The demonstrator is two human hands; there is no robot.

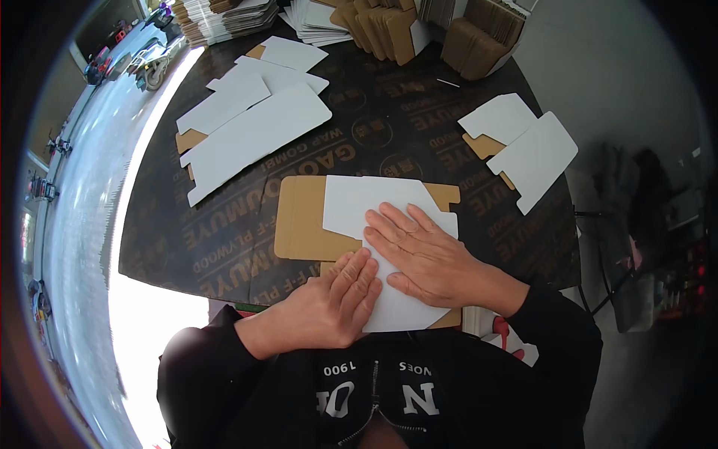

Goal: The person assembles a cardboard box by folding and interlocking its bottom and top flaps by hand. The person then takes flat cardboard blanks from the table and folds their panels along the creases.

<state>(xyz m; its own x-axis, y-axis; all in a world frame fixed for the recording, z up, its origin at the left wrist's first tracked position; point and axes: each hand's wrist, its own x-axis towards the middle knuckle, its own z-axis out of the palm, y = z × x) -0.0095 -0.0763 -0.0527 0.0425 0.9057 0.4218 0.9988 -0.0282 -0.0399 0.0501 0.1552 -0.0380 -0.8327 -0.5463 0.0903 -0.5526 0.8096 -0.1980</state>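
In the head view, a flat carton point(307, 217) of thin cardboard lies on the table in front of me, brown inside and white outside. Its white panels are folded inward over the brown side. My right hand point(419, 254) rests palm down on the white panels, fingers stretched out and slightly apart. Beside it, my left hand point(329, 303) is closed at the carton's left edge near my body, its fingers bent and pressed together against the white panel. The left thumb and the carton's edge beneath that hand are hidden.
Overlapping white carton blanks point(262, 131) lie at the back left of the dark table point(359, 142). Two more folded cartons point(535, 161) are at the right. Stacks of brown cardboard point(482, 37) stand along the far edge. A red-and-white item point(502, 328) shows under my right forearm.
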